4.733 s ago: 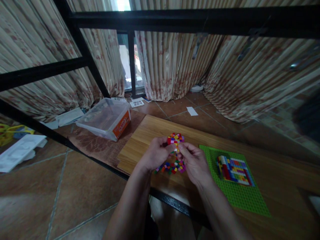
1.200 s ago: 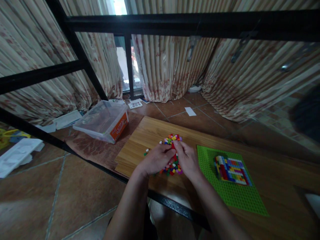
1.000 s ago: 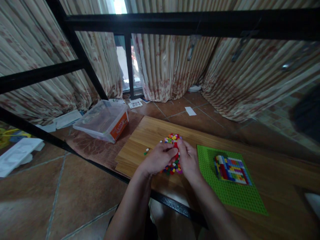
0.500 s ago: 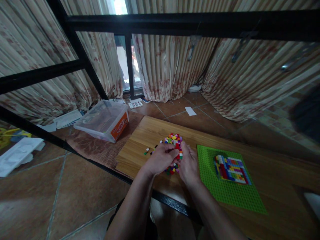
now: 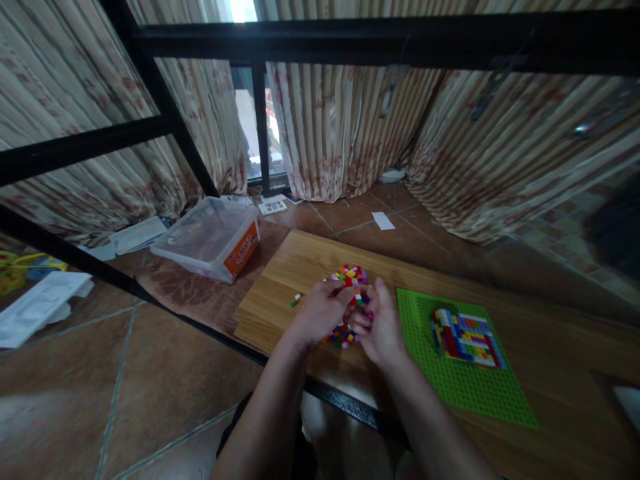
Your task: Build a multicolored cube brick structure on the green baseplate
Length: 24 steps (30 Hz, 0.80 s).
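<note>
One small brick cluster (image 5: 358,298), red, white and green, is sitting between the hands, above the loose bricks (image 5: 350,272) on the worktop (image 5: 280,267). The left hand (image 5: 325,310) is keeping its grip pinched on it; the right hand (image 5: 383,327), closed alongside moments ago, is now spreading, thumb apart from curled fingers. Rightward, a multicoloured block (image 5: 470,339) is resting on the green baseplate (image 5: 480,397).

Small multicoloured bricks (image 5: 351,272) lie loosely heaped, a red piece (image 5: 349,282) apparently held above.
</note>
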### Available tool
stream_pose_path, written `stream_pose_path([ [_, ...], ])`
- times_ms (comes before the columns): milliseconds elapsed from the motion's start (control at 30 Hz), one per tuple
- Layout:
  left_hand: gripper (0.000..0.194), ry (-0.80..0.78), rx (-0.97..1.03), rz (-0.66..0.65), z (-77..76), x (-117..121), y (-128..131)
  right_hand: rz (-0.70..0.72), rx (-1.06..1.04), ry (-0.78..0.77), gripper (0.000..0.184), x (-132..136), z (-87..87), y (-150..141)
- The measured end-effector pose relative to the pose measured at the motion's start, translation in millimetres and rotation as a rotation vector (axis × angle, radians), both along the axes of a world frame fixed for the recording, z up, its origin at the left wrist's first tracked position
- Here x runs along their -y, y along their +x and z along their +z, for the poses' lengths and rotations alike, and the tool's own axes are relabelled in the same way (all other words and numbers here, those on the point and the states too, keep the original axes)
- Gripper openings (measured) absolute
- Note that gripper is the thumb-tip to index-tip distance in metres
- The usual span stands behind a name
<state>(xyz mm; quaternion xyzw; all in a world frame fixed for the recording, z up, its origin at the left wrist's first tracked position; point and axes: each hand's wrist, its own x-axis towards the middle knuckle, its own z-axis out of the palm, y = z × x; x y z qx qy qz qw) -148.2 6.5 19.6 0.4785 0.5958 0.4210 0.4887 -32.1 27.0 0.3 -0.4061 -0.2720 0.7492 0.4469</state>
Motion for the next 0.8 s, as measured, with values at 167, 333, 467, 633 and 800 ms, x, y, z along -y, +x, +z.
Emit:
stream_pose_path([
  [167, 0.028, 0.043, -0.247, 0.034, -3.1, -5.8, 4.1, -0.040, 0.166, 0.044, 0.043, -1.2, -3.0, -7.6],
  [333, 0.028, 0.073, -0.314, 0.009, -1.8, -9.1, 5.2, -0.037, 0.175, 0.178, 0.041, -2.4, -7.6, -6.8],
  [467, 0.026, 0.091, -0.281, -0.011, -6.6, -10.8, 5.1, -0.052, 0.121, 0.181, 0.040, -0.2, -6.6, -6.0],
  [633, 0.027, 0.086, -0.199, -0.070, -9.7, -10.0, 4.1, -0.051, 0.125, 0.164, 0.040, 1.4, -7.8, -2.1],
  [800, 0.031, 0.019, -0.364, -0.187, 3.7, -1.5, -6.9, -0.019, 0.637, 0.435, 0.041, -10.4, -19.0, 25.0],
])
